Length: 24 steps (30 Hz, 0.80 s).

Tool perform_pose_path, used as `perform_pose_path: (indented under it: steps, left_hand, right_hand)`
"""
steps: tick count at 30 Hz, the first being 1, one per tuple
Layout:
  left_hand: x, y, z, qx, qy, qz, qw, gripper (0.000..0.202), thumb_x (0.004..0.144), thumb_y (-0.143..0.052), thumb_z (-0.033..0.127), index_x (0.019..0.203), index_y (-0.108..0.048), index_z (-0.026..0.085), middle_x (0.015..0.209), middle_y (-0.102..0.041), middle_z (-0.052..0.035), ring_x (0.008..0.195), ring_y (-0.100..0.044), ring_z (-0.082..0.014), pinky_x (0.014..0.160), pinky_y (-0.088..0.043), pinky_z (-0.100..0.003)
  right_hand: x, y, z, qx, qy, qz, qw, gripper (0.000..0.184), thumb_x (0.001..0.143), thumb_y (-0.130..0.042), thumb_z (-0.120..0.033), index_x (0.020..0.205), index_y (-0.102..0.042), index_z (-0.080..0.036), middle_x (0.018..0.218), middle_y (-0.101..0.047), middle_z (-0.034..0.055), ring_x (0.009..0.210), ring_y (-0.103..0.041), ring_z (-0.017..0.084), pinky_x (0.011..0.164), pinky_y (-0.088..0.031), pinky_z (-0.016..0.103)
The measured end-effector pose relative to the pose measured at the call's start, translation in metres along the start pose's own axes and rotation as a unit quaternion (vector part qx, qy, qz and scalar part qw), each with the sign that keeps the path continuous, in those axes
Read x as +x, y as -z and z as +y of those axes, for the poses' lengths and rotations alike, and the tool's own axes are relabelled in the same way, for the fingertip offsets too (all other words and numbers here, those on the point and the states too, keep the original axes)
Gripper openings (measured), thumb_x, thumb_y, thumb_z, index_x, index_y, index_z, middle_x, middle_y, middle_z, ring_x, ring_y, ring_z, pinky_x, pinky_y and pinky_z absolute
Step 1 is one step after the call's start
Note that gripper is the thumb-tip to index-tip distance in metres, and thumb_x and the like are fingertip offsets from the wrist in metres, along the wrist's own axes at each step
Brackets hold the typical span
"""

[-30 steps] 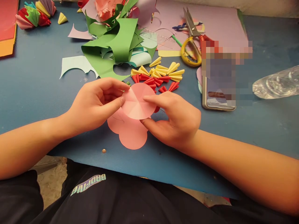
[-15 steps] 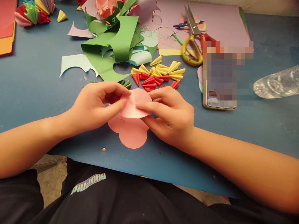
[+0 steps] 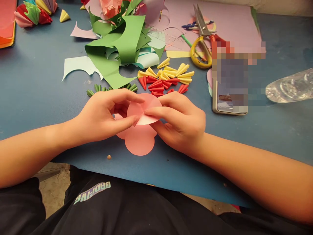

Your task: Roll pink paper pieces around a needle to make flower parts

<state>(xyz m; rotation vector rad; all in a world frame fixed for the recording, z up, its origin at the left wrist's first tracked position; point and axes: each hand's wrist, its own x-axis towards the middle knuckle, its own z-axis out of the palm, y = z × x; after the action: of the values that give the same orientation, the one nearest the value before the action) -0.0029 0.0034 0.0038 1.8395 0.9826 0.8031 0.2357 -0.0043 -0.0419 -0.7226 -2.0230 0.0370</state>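
Between my hands is a pink paper circle (image 3: 149, 120), creased toward its middle and starting to curve. My right hand (image 3: 182, 122) grips its right side, with the index finger on the centre and the thumb beneath. My left hand (image 3: 102, 112) is at the circle's left side, thumb at the lower edge and fingers at the upper edge, closed around it. More pink paper circles (image 3: 140, 142) lie overlapping on the table under the held one. Just beyond my hands lie small paper cones: red cones (image 3: 156, 85), yellow cones (image 3: 168, 72) and green cones (image 3: 97, 88).
Green paper offcuts (image 3: 132, 39) are heaped beyond the cones. Scissors (image 3: 202, 42) lie on pink paper sheets (image 3: 234, 26). A phone (image 3: 230, 98) and a clear plastic bottle (image 3: 290, 86) are on the right. Folded paper pieces (image 3: 33, 14) sit at the far left. The blue table's (image 3: 146, 169) front edge is near my lap.
The pink circle has been bent and turned between my fingers, so a fold now shows. My left fingers have spread along its edge and shifted slightly right.
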Motion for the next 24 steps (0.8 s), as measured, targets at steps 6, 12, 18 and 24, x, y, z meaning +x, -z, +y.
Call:
perform_pose_path:
  steps: [6, 12, 18, 24]
  left_hand:
    - [0.0006, 0.0013, 0.0041, -0.021, 0.015, -0.022, 0.999, 0.039, 0.09, -0.082, 0.03, 0.129, -0.075, 0.028, 0.102, -0.085, -0.0054, 0.086, -0.081, -0.0222, 0.07, -0.065, -0.032]
    - [0.0023, 0.004, 0.001, -0.033, -0.006, -0.081, 0.996, 0.049, 0.089, -0.079, 0.025, 0.137, -0.071, 0.027, 0.103, -0.086, -0.0038, 0.082, -0.079, -0.018, 0.064, -0.062, -0.027]
    - [0.0024, 0.0026, 0.0018, 0.01, -0.019, -0.056, 0.998, 0.035, 0.087, -0.077, 0.019, 0.122, -0.076, 0.024, 0.093, -0.084, -0.0025, 0.077, -0.079, -0.017, 0.062, -0.061, -0.027]
    - [0.0021, -0.0001, 0.0029, -0.009, -0.014, -0.017, 1.0, 0.018, 0.088, -0.075, 0.017, 0.104, -0.078, 0.026, 0.097, -0.084, -0.0029, 0.084, -0.08, -0.0177, 0.07, -0.066, -0.028]
  right_hand:
    - [-0.0009, -0.0009, -0.0001, -0.033, 0.001, -0.013, 0.999, 0.011, 0.096, -0.074, -0.016, 0.096, -0.072, -0.027, 0.093, -0.072, 0.0026, 0.081, -0.065, 0.018, 0.07, -0.055, 0.035]
    - [-0.0013, -0.004, -0.0017, 0.001, 0.008, -0.003, 1.0, 0.029, 0.096, -0.071, -0.01, 0.119, -0.07, -0.028, 0.101, -0.078, 0.004, 0.086, -0.071, 0.02, 0.076, -0.061, 0.037]
    - [-0.001, -0.0013, -0.0058, 0.083, -0.047, -0.016, 0.995, 0.052, 0.097, -0.068, -0.009, 0.144, -0.061, -0.031, 0.103, -0.081, 0.0031, 0.087, -0.076, 0.02, 0.076, -0.065, 0.036]
    - [0.0012, 0.0013, -0.0038, 0.074, -0.07, -0.028, 0.994, 0.018, 0.097, -0.074, -0.015, 0.11, -0.077, -0.027, 0.1, -0.079, 0.0072, 0.088, -0.075, 0.021, 0.072, -0.062, 0.037]
